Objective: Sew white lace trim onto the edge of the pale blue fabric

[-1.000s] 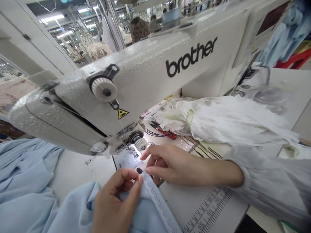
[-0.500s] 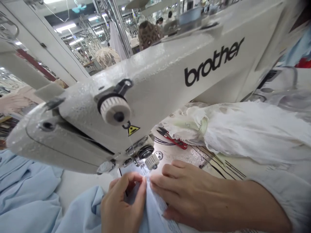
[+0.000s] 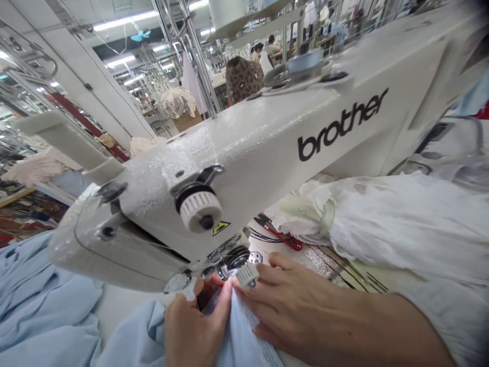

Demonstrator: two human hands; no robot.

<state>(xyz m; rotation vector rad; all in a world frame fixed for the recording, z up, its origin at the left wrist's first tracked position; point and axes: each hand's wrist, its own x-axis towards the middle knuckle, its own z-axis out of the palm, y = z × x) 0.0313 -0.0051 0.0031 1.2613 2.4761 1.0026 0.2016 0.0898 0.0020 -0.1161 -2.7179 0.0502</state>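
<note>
- Left hand (image 3: 193,326), bottom centre: fingers (image 3: 223,300) pinched narrow on a fold of pale blue fabric (image 3: 240,331)
- Right hand (image 3: 305,318) alongside: fingers (image 3: 275,272) lie against the same fold, but whether they grip I cannot tell
- The fold rises towards the presser foot (image 3: 223,270) of the Brother sewing machine (image 3: 244,148)
- Work in hand looks like positioning the fabric at the needle; the edge seems to need seating under the foot
- White lace-trimmed cloth (image 3: 397,224) and red-handled thread snips (image 3: 284,239) lie right of centre, on the tabletop (image 3: 126,311)
</note>
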